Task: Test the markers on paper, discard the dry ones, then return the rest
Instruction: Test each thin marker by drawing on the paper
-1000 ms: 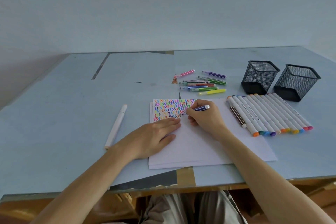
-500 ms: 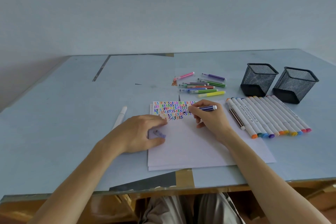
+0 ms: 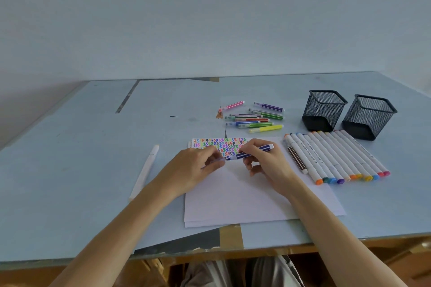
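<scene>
Right hand pinching a thin dark blue striped marker over the white paper sheet, tip pointing to 9 o'clock. Left hand with fingers curled, pinching a small see-through cap right at that tip. Colourful squiggles at 12 o'clock of the hands. Heap of thin coloured markers farther at 12 o'clock. Row of thick white markers at 3 o'clock. 2 black mesh cups at 2 o'clock. Long white pen at 9 o'clock on the pale blue table.
</scene>
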